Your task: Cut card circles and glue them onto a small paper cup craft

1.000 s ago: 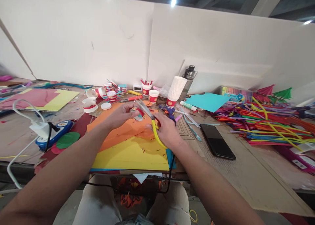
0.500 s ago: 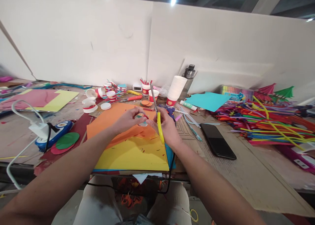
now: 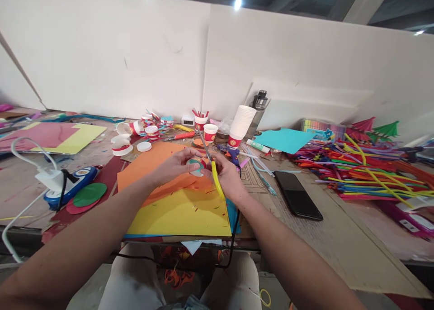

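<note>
Fingers of my left hand (image 3: pixel 174 166) are closed round a small cut paper cup piece (image 3: pixel 195 167), red with a blue-green face. My right hand (image 3: pixel 226 172) grips a pair of scissors with yellow handles (image 3: pixel 217 179); the blades point up and away, toward the far side of the table. The right fingertips are close to the cup piece's right edge, and I cannot tell whether they touch it. Both hands are above orange paper (image 3: pixel 149 165) and yellow paper (image 3: pixel 179 215), on which small scraps lie.
Behind the hands stand a stack of paper cups (image 3: pixel 242 122) and a bottle (image 3: pixel 258 115). A phone (image 3: pixel 297 194) lies on cardboard at right, beside a pile of pipe cleaners (image 3: pixel 373 169). A blue power strip (image 3: pixel 73 188) is at left. Several cut cups (image 3: pixel 122 145) sit at back left.
The scissors have tilted to the left, their blades now leaning over the cup piece. The cup piece has turned to show more of its blue-green face. The view has shifted slightly.
</note>
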`<state>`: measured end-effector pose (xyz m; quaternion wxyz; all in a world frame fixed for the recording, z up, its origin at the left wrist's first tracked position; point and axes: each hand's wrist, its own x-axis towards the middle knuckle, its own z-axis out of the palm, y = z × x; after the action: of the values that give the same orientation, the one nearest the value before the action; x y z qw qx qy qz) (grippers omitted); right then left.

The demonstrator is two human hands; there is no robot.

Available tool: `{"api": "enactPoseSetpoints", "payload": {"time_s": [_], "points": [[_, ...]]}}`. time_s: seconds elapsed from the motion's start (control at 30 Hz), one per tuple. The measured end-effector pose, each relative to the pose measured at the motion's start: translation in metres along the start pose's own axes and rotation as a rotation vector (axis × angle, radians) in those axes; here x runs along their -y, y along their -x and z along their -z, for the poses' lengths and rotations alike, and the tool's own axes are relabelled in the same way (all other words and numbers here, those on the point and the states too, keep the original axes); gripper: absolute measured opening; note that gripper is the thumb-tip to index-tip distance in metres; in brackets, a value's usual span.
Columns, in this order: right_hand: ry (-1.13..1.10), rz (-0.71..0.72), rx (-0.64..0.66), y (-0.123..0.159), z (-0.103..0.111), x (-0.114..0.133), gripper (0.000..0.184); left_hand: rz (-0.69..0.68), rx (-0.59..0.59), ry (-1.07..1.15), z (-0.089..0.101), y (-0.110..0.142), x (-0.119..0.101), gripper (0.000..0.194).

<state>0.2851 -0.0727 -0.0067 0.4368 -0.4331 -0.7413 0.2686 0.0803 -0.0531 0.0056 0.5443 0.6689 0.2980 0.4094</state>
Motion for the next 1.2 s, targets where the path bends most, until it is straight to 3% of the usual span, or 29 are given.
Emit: {"api": "enactPoseSetpoints", "payload": {"time_s": [0.17, 0.43, 0.7, 0.83, 1.0, 1.2], "points": [[-0.384, -0.121, -0.027, -0.001, 0.002, 0.005, 0.054, 0.009, -0.053, 0.153, 0.000, -0.002, 0.001, 0.039], [-0.498, -0.126, -0.059, -0.001, 0.003, 0.015, 0.052, -0.009, -0.097, 0.428, -0.003, -0.006, 0.006, 0.032], [-0.220, 0.007, -0.149, 0.004, 0.004, 0.017, 0.043, -0.044, -0.191, 0.491, 0.001, -0.001, -0.008, 0.021], [0.013, 0.076, -0.123, 0.005, 0.009, 0.014, 0.046, -0.065, -0.168, 0.529, 0.003, -0.001, -0.011, 0.022], [0.272, 0.132, -0.078, 0.006, 0.010, 0.012, 0.051, -0.093, -0.228, 0.521, 0.004, -0.003, -0.012, 0.022], [0.290, 0.112, -0.077, 0.005, 0.009, 0.010, 0.053, -0.086, -0.327, 0.415, 0.007, -0.006, -0.010, 0.031]]}}
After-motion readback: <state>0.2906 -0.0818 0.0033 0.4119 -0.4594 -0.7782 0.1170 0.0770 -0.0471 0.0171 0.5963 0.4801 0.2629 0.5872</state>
